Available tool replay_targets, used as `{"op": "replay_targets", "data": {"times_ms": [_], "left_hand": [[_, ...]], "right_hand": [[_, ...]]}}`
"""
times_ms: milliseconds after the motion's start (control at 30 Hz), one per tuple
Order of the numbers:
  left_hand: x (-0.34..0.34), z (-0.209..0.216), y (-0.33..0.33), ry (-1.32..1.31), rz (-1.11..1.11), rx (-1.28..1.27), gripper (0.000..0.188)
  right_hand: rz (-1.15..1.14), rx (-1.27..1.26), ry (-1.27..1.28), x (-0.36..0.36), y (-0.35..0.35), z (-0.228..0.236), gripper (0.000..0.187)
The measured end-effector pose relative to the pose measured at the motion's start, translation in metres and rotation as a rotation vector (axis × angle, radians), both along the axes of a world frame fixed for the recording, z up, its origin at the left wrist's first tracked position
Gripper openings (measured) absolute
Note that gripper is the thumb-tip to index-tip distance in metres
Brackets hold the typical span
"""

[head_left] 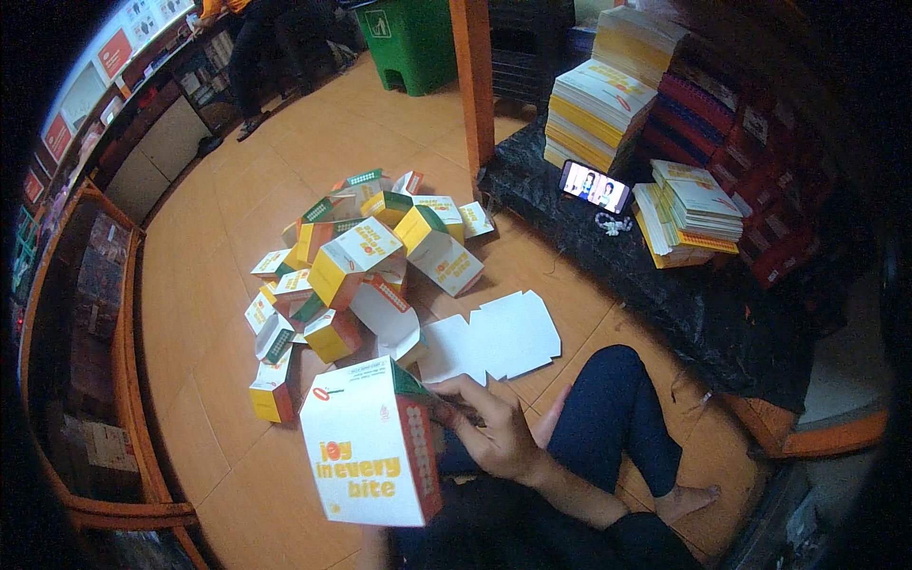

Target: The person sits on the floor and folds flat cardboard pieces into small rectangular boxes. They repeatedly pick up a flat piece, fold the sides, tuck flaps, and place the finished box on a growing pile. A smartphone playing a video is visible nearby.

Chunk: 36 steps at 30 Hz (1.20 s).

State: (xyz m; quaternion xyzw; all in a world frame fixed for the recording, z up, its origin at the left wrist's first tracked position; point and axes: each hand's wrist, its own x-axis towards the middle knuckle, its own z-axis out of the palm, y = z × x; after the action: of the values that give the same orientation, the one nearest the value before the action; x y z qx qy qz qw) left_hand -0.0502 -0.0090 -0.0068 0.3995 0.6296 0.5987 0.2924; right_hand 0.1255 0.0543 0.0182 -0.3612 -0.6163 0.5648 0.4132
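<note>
A white cardboard food box with yellow lettering, a red side and a green flap is held up close in front of my lap. My right hand is closed on its right side near the green flap, fingers bent and thumb tucked in. Of my left arm only a bit of forearm shows below the box; the hand is hidden behind it. Just beyond my right hand a flat, unfolded carton blank lies plain white side up on the floor. Next to it is a heap of folded cartons.
A black-covered platform on the right bears a tall carton stack, a shorter stack and a phone showing video. A wooden post stands by a green bin. Shelving lines the left; another person is far off.
</note>
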Motion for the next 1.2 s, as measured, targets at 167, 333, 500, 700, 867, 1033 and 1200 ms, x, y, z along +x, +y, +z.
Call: {"op": "replay_targets", "data": {"times_ms": [167,333,500,700,867,1033,1200], "left_hand": [[0.024,-0.006,-0.008,-0.078,-0.07,0.016,0.029],[0.039,-0.009,-0.009,-0.103,-0.094,0.033,0.028],[0.042,-0.005,-0.01,-0.13,-0.094,0.049,0.028],[0.048,-0.002,-0.008,-0.186,-0.099,0.062,0.027],[0.052,-0.003,-0.006,-0.246,-0.109,0.075,0.027],[0.056,-0.001,-0.001,-0.331,-0.115,0.101,0.026],[0.056,0.003,0.006,-0.433,-0.053,0.049,0.028]], "right_hand": [[-0.21,0.509,-0.017,-0.003,0.001,0.009,0.036],[-0.17,0.697,-0.117,0.002,0.006,0.013,0.042],[-0.06,0.685,-0.043,-0.002,0.006,0.007,0.051],[-0.078,0.781,-0.082,0.001,0.014,0.0,0.049],[-0.182,0.802,-0.123,0.001,0.016,-0.004,0.037],[-0.191,0.783,-0.136,0.001,0.016,-0.008,0.03],[-0.021,0.775,-0.144,0.006,0.019,-0.007,0.029]]}}
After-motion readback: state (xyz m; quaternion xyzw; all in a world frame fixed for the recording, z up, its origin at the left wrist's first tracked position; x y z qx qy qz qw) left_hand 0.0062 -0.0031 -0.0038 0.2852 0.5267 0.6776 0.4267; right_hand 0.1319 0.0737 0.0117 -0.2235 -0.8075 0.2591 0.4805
